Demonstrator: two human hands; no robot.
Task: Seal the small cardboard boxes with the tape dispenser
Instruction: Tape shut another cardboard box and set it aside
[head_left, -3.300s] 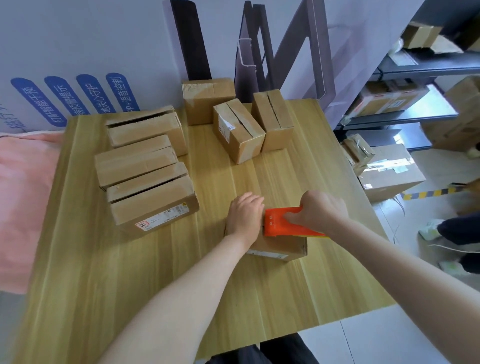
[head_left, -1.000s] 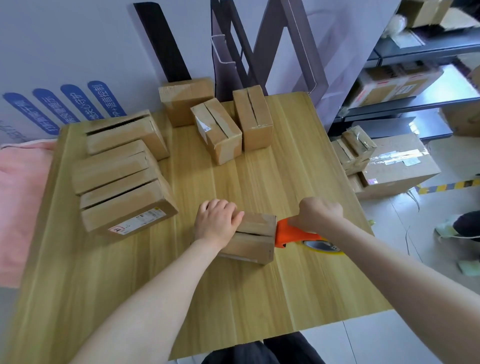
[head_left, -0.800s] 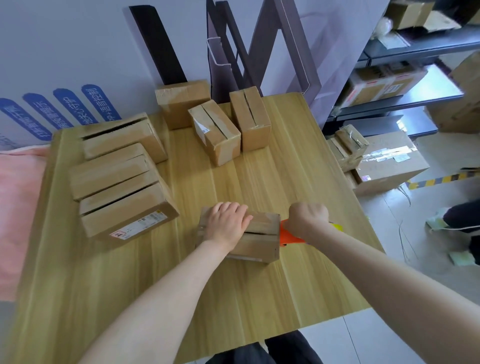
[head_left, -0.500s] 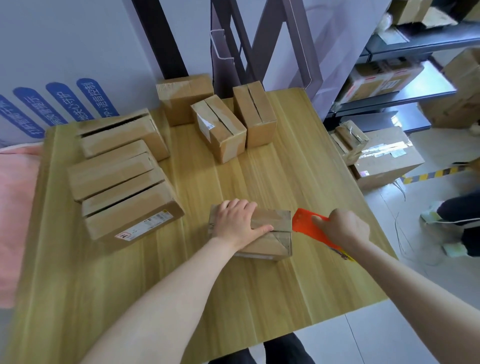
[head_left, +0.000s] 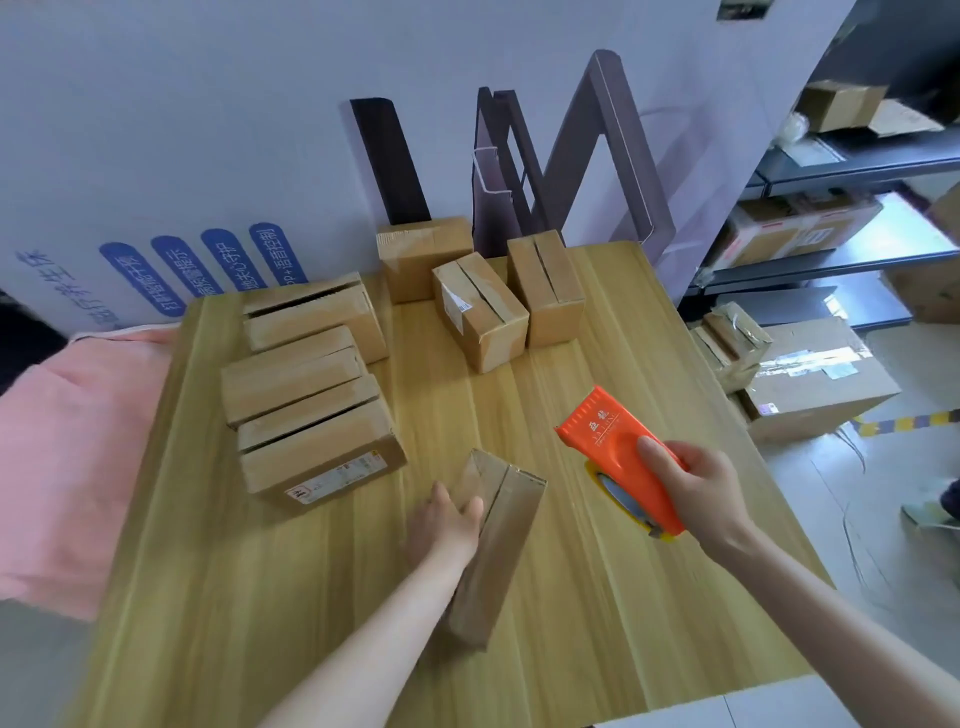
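Here, the left grip (head_left: 447, 525) holds the small cardboard box (head_left: 506, 545) at the near middle of the counter (head_left: 597, 613). Its thumb lies on the upper face, and the other fingers are hidden behind or beneath the carton. The box's long axis runs away from the viewer and slightly rightward, with the centre seam along that axis. The right grip (head_left: 696, 493) is closed round the orange tape dispenser (head_left: 605, 434), held clear of the counter just right of the box, nose pointing away and leftward. The box thus lies left of the dispenser. The next pass would probably need the nose set at one end of the seam and drawn along it. Whether the box rests flat or is tipped on an edge cannot be told, nor whether clear tape already covers the seam. The tape roll (head_left: 618, 491) is mostly hidden under the dispenser body.
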